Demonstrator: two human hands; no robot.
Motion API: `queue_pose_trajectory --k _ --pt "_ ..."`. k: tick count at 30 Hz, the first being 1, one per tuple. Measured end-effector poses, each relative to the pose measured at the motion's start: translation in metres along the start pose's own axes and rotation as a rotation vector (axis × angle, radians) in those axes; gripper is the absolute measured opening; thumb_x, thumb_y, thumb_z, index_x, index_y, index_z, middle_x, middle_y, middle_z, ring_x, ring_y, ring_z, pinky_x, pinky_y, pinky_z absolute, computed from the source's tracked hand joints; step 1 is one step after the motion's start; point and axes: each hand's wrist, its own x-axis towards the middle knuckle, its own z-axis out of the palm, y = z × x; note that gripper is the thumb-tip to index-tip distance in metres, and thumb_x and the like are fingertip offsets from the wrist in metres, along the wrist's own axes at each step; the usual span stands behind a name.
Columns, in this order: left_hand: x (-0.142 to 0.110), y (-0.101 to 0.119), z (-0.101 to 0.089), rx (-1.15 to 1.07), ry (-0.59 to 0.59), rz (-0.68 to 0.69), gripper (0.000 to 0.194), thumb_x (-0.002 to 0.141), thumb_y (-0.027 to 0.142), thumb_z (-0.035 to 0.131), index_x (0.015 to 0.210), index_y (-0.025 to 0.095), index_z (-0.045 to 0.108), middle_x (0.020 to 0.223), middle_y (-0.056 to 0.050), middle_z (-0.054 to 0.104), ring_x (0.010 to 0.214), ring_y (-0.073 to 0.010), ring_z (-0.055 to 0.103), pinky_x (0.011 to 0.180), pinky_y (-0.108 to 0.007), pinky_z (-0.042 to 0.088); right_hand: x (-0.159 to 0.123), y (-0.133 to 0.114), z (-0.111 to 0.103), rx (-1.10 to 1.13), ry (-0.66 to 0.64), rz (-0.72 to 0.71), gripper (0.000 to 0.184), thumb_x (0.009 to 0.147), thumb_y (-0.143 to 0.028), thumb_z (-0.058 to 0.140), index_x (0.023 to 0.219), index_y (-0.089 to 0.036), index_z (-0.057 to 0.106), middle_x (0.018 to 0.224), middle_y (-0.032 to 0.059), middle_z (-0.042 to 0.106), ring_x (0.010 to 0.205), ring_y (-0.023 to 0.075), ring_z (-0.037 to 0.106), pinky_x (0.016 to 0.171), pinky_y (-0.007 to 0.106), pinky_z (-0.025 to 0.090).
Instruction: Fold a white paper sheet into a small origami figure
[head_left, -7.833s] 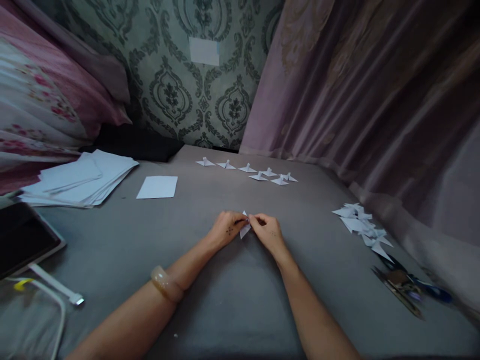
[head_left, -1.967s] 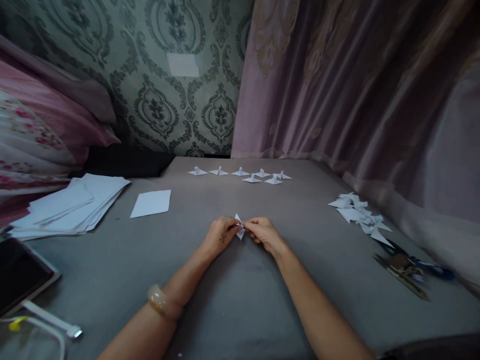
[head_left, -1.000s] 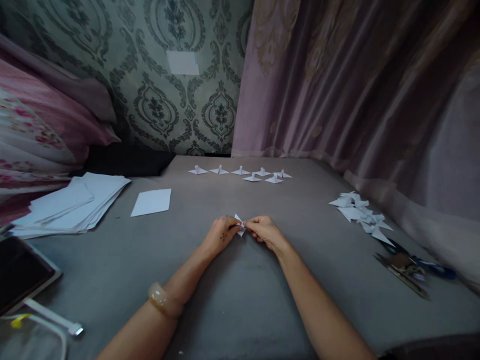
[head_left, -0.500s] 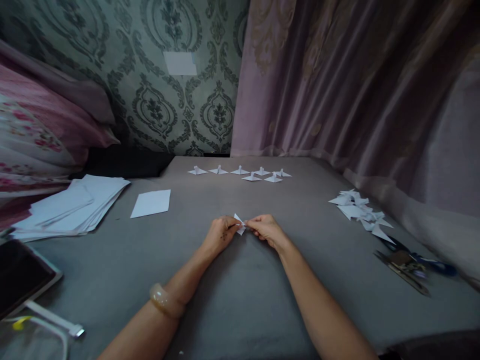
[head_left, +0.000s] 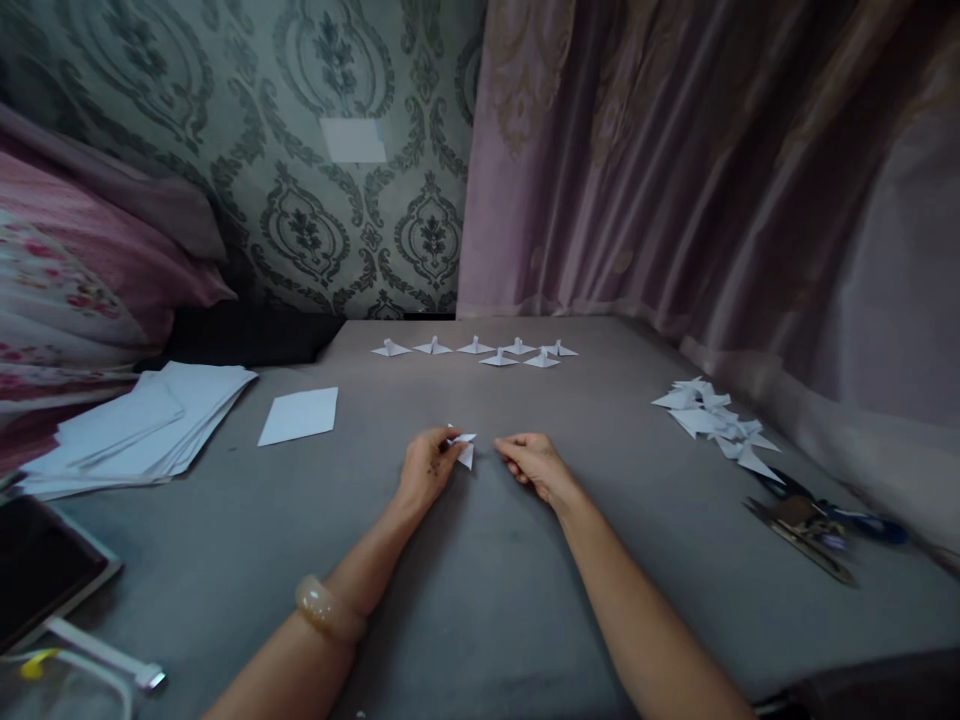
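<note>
Pinching a small folded paper piece (head_left: 463, 447) at centre frame, the left hand (head_left: 426, 467) holds it just above the grey surface (head_left: 480, 590). The right hand (head_left: 534, 464), just right of it, is loosely curled and grips nothing. Finished folds (head_left: 480, 349) line up above them.

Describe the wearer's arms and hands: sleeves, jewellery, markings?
Both forearms are bare, with no sleeves in view. The left wrist carries a thick, glossy, pale translucent bangle. The back of the left hand bears a small dark dotted marking. The right hand shows no ring, watch or glove.
</note>
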Motion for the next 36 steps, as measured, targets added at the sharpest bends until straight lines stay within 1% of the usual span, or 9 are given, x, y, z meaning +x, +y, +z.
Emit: queue_pose_trajectory --k 3,5,7,10,15,19,26,32,36 --pt "0.000 0.002 -0.002 0.053 0.031 -0.015 0.022 0.077 0.026 0.065 0.096 0.017 0.067 0.089 -0.007 0.068 0.083 -0.0196 0.059 0.077 -0.030 0.044 -0.002 0.000 0.004 -0.059 0.021 -0.131 0.019 0.082 -0.029 0.055 0.083 -0.013 0.066 0.053 -0.0034 0.055 0.042 0.0069 0.045 0.042 0.018 0.034" --pt "0.000 0.004 -0.004 0.075 0.029 -0.013 0.020 0.076 0.026 0.066 0.093 0.016 0.067 0.089 -0.007 0.067 0.084 -0.0199 0.058 0.078 -0.031 0.043 -0.002 0.000 0.009 -0.108 0.031 -0.249 0.018 0.080 -0.024 0.056 0.089 -0.015 0.070 0.072 0.0010 0.066 0.059 0.0091 0.055 0.057 0.019 0.043" --pt "0.000 0.005 -0.005 0.093 0.025 -0.014 0.016 0.076 0.026 0.066 0.089 0.016 0.067 0.087 -0.007 0.066 0.083 -0.0197 0.058 0.077 -0.031 0.043 -0.002 0.000 0.013 -0.165 0.027 -0.353 0.021 0.078 -0.018 0.057 0.092 -0.018 0.072 0.087 0.0029 0.068 0.073 0.0111 0.058 0.071 0.021 0.044" --pt "0.000 0.005 -0.004 0.119 0.017 -0.016 0.013 0.077 0.027 0.064 0.084 0.016 0.068 0.083 -0.007 0.066 0.082 -0.0198 0.057 0.075 -0.031 0.042 -0.002 0.001 0.018 -0.241 -0.005 -0.446 0.028 0.076 -0.013 0.056 0.096 -0.021 0.073 0.090 0.0029 0.067 0.075 0.0120 0.058 0.076 0.023 0.044" --pt "-0.001 0.001 -0.002 0.145 0.004 -0.053 0.015 0.080 0.028 0.060 0.081 0.018 0.069 0.077 -0.004 0.068 0.075 -0.0177 0.058 0.068 -0.026 0.040 0.001 0.003 0.018 -0.303 0.011 -0.456 0.034 0.079 -0.013 0.053 0.108 -0.020 0.069 0.098 0.0051 0.068 0.077 0.0133 0.061 0.077 0.025 0.046" --pt "0.008 -0.001 -0.010 0.191 0.071 -0.170 0.019 0.083 0.029 0.053 0.080 0.017 0.068 0.074 -0.006 0.069 0.071 -0.0184 0.061 0.063 -0.026 0.039 0.006 0.006 0.018 -0.316 0.082 -0.403 0.032 0.081 -0.014 0.050 0.107 -0.017 0.068 0.104 0.0080 0.069 0.085 0.0159 0.063 0.081 0.027 0.048" --pt "0.068 -0.011 -0.022 0.261 0.182 -0.348 0.020 0.082 0.024 0.054 0.092 0.015 0.068 0.090 -0.013 0.071 0.090 -0.0253 0.065 0.071 -0.029 0.044 0.014 0.010 0.019 -0.331 0.118 -0.413 0.029 0.079 -0.014 0.052 0.102 -0.017 0.070 0.102 0.0073 0.071 0.086 0.0164 0.065 0.082 0.027 0.047" --pt "0.124 -0.009 -0.001 0.261 0.136 -0.392 0.026 0.090 0.031 0.055 0.109 0.014 0.059 0.107 -0.009 0.063 0.094 -0.0202 0.062 0.080 -0.038 0.051 0.019 0.013 0.018 -0.317 0.147 -0.436 0.028 0.080 -0.014 0.051 0.100 -0.015 0.070 0.095 0.0086 0.072 0.081 0.0165 0.065 0.078 0.026 0.048" --pt "0.150 -0.005 0.011 0.269 0.133 -0.412 0.032 0.089 0.032 0.056 0.118 0.016 0.055 0.117 -0.009 0.057 0.100 -0.0216 0.059 0.083 -0.041 0.052 0.020 0.013 0.019 -0.314 0.155 -0.433 0.028 0.079 -0.012 0.051 0.099 -0.015 0.070 0.092 0.0075 0.072 0.078 0.0151 0.065 0.074 0.024 0.048"
